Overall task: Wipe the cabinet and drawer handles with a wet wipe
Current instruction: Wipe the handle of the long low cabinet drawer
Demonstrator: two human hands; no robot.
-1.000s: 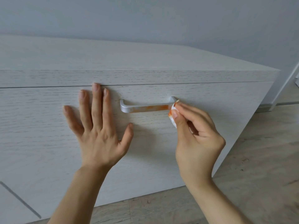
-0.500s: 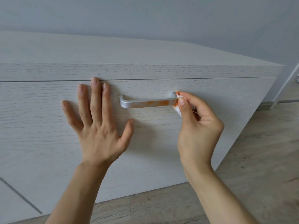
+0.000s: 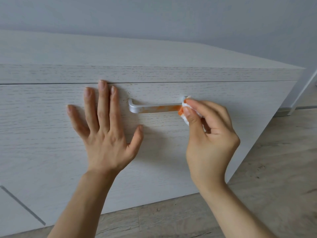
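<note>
Two hands work on one drawer front (image 3: 51, 134), and each has its own job. The left hand (image 3: 106, 133) lies flat against the pale wood just left of the handle (image 3: 154, 107), fingers straight and spread, thumb angled out below the bar — most likely bracing the drawer so it stays closed and steady under the rubbing. The right hand (image 3: 209, 134) pinches a bunched white wipe (image 3: 184, 104) between thumb and curled fingers and presses it on the handle's right end, where the bar turns in toward the wood. Holding the wipe wadded gives a firm little pad (a loose sheet would slide rather than scrub). The wipe shows orange where it meets the metal, and an orange smear runs along the right half of the silver bar, thinning to faint specks toward the left bend, so the cleaning looks only partly done. The next stroke probably needs to travel leftward along the bar with steady pressure; the risk is spreading the stain with a soiled patch, so turning the wipe to a clean face would help. Below the cabinet (image 3: 154, 54) runs a wood-look floor (image 3: 274, 177) — nothing lies on the visible part.
</note>
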